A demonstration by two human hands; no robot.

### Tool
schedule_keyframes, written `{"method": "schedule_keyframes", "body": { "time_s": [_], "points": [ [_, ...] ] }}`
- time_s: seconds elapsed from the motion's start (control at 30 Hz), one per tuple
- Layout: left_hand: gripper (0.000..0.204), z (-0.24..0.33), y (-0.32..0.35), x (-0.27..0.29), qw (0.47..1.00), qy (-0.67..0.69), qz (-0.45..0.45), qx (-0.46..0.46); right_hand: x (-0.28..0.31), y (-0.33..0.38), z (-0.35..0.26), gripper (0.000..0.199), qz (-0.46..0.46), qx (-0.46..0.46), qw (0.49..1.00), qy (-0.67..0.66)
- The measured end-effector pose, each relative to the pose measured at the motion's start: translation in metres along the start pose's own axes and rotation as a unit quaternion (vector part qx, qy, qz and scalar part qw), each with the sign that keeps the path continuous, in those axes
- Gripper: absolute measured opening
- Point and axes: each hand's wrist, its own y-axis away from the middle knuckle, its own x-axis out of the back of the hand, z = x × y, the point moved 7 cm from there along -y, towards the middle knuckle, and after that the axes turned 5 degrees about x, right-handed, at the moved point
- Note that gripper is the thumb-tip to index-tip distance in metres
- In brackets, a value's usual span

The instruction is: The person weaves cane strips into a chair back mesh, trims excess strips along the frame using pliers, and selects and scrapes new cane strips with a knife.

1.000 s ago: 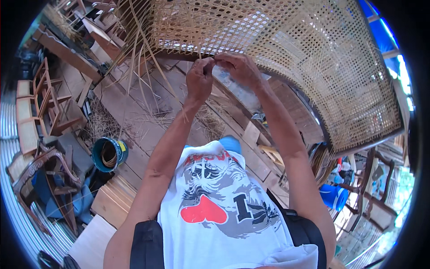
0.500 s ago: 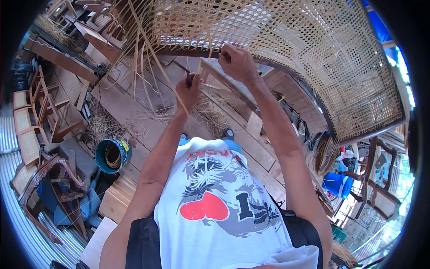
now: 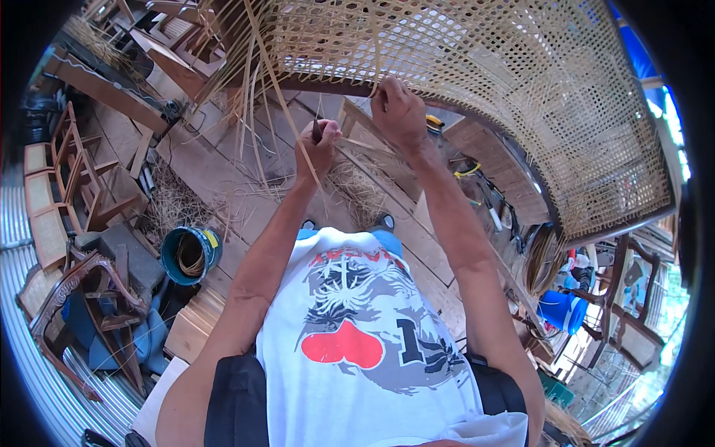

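A woven cane panel in a dark curved wooden frame spans the top of the view. My right hand is at the frame's near edge, fingers closed on a pale cane strand that runs down over the weave. Lower and to the left, my left hand is closed round the dark handle of a slim tool that looks like an awl, its thin shaft upward and apart from the panel. Long loose cane strands hang from the panel's left side, one passing in front of my left wrist.
Cane scraps litter the plank floor. At left are a teal bucket with coiled cane, a carved wooden frame and chair parts. A blue bucket and a wooden chair stand at right.
The panel and both hands sit slightly farther right in the view. Both hands keep their grips, and the right stays at the frame edge.
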Motion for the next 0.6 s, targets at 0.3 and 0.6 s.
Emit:
{"method": "schedule_keyframes", "body": {
  "time_s": [0.3,0.6],
  "points": [
    [0.044,0.058,-0.019,-0.061,0.990,0.112,-0.052,-0.064,0.054,0.001,0.040,0.008,-0.087,0.050,0.986,-0.131],
    [0.032,0.059,-0.019,-0.101,0.975,0.192,-0.108,0.024,0.063,-0.001,0.057,0.017,-0.126,0.010,0.982,-0.140]
  ]
}}
